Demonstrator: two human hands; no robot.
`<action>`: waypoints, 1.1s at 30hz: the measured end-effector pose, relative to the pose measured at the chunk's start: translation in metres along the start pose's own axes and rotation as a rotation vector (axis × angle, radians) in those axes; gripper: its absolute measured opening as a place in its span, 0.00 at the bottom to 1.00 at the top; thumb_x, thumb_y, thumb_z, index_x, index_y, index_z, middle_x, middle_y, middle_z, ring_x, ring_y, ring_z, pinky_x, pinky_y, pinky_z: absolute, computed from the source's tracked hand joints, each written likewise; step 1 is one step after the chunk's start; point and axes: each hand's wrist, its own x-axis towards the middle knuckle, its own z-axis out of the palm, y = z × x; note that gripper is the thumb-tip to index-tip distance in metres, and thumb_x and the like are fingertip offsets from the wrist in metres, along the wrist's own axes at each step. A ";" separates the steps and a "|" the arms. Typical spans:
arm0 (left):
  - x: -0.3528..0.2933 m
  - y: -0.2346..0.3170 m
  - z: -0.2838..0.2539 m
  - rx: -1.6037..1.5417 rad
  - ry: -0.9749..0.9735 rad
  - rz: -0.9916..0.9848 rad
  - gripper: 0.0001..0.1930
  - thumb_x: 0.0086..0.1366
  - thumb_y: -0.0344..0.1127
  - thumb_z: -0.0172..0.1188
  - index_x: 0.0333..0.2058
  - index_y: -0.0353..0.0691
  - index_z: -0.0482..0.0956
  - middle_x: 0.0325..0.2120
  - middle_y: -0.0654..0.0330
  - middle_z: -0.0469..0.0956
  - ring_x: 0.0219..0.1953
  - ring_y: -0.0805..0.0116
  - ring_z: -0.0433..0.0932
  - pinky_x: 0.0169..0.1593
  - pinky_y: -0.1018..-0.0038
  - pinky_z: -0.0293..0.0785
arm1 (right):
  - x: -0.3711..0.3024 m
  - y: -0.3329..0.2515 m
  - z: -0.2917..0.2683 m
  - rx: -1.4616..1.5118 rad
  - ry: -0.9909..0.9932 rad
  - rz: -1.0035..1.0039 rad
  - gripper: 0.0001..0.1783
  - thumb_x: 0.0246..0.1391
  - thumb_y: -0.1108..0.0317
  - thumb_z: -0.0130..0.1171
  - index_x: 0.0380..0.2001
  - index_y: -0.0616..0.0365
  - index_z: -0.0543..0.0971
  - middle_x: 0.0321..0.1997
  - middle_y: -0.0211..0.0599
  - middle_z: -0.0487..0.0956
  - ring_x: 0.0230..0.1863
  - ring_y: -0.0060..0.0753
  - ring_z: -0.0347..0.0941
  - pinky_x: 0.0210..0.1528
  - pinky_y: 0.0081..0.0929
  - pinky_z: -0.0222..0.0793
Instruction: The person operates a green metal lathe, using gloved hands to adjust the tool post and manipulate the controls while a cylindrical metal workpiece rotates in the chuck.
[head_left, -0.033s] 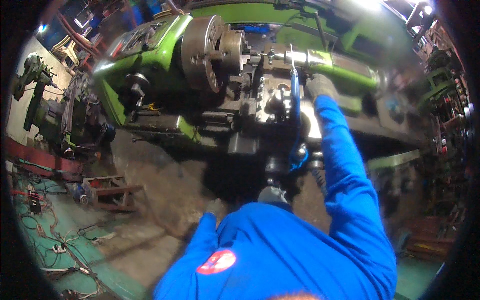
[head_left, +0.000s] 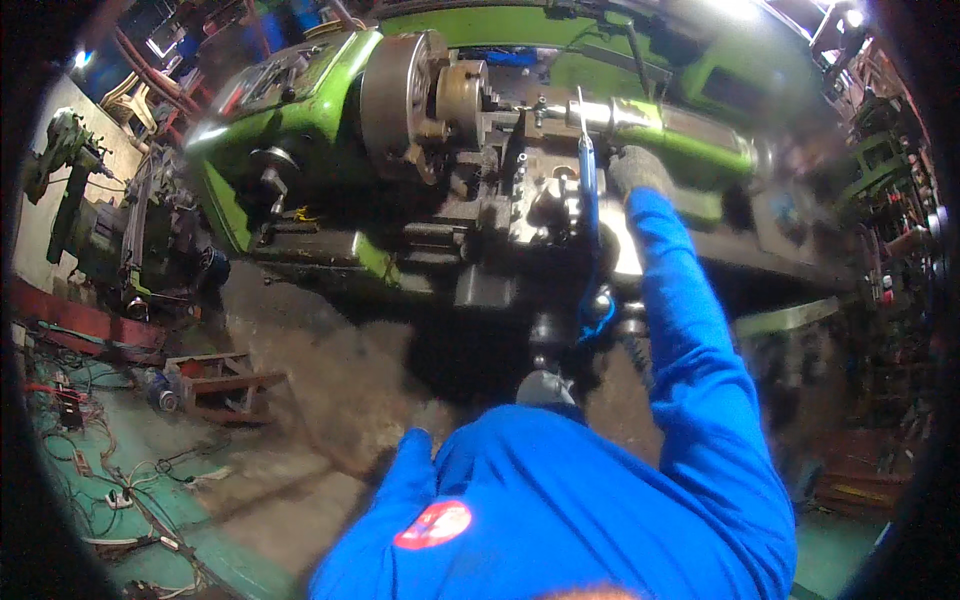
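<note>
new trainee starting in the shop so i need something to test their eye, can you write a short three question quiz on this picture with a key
1. True or false: the left hand is down low by the person's body, away from the green lathe.
2. Multiple choice: what colour are the sleeves? A) red B) yellow C) blue
3. Fill in the gap: in the picture, the large round metal chuck lies to the ____ of the right hand.

Key: 1 true; 2 C; 3 left.
</note>
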 end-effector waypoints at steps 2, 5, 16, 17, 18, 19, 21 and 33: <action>0.002 -0.010 0.003 -0.026 -0.025 -0.024 0.28 0.72 0.47 0.47 0.64 0.38 0.71 0.63 0.43 0.73 0.62 0.41 0.74 0.66 0.48 0.69 | 0.001 0.007 -0.002 -0.002 -0.008 0.025 0.24 0.65 0.52 0.54 0.61 0.45 0.80 0.68 0.43 0.76 0.69 0.51 0.71 0.70 0.46 0.66; 0.012 -0.018 0.019 -0.127 -0.009 -0.089 0.30 0.72 0.51 0.49 0.66 0.38 0.69 0.65 0.43 0.71 0.63 0.40 0.73 0.67 0.48 0.67 | 0.003 0.008 0.002 -0.020 0.021 -0.010 0.23 0.65 0.56 0.52 0.60 0.47 0.81 0.68 0.44 0.76 0.69 0.51 0.71 0.70 0.47 0.66; 0.013 0.028 -0.001 -0.604 0.571 -0.476 0.43 0.69 0.63 0.52 0.69 0.29 0.63 0.65 0.32 0.68 0.65 0.35 0.70 0.67 0.48 0.65 | 0.001 0.011 -0.001 -0.006 -0.040 -0.162 0.21 0.64 0.59 0.53 0.58 0.48 0.81 0.65 0.46 0.78 0.67 0.51 0.73 0.68 0.46 0.69; 0.002 0.044 -0.014 -0.608 0.645 -0.426 0.42 0.69 0.62 0.52 0.67 0.28 0.66 0.63 0.31 0.70 0.65 0.35 0.71 0.67 0.48 0.66 | 0.001 0.013 0.001 -0.044 -0.002 -0.205 0.20 0.65 0.60 0.53 0.55 0.50 0.83 0.62 0.46 0.80 0.65 0.52 0.75 0.66 0.47 0.71; -0.013 0.072 -0.038 -0.640 0.622 -0.414 0.40 0.69 0.62 0.52 0.64 0.28 0.69 0.62 0.31 0.71 0.64 0.34 0.71 0.67 0.48 0.66 | 0.000 0.011 0.001 -0.061 -0.013 -0.221 0.19 0.65 0.60 0.53 0.54 0.51 0.83 0.61 0.46 0.81 0.64 0.53 0.76 0.65 0.47 0.71; -0.031 0.101 -0.067 -0.665 0.596 -0.405 0.39 0.70 0.61 0.52 0.62 0.28 0.72 0.60 0.30 0.72 0.63 0.34 0.71 0.66 0.49 0.66 | -0.001 0.009 -0.001 -0.073 -0.028 -0.235 0.19 0.65 0.61 0.52 0.53 0.51 0.84 0.60 0.47 0.81 0.62 0.53 0.76 0.65 0.48 0.72; -0.038 0.105 -0.067 -0.591 0.546 -0.363 0.36 0.70 0.60 0.52 0.57 0.28 0.76 0.58 0.31 0.74 0.62 0.33 0.72 0.65 0.49 0.67 | 0.003 0.012 0.006 -0.065 -0.033 -0.287 0.17 0.65 0.63 0.53 0.51 0.53 0.85 0.57 0.48 0.83 0.60 0.53 0.79 0.63 0.48 0.74; -0.004 0.131 -0.006 -0.172 0.778 -0.150 0.21 0.74 0.48 0.49 0.47 0.36 0.82 0.48 0.42 0.81 0.52 0.38 0.77 0.58 0.49 0.73 | -0.014 0.014 -0.029 0.013 -0.208 -0.352 0.18 0.60 0.60 0.62 0.52 0.50 0.86 0.60 0.48 0.82 0.63 0.51 0.78 0.63 0.48 0.74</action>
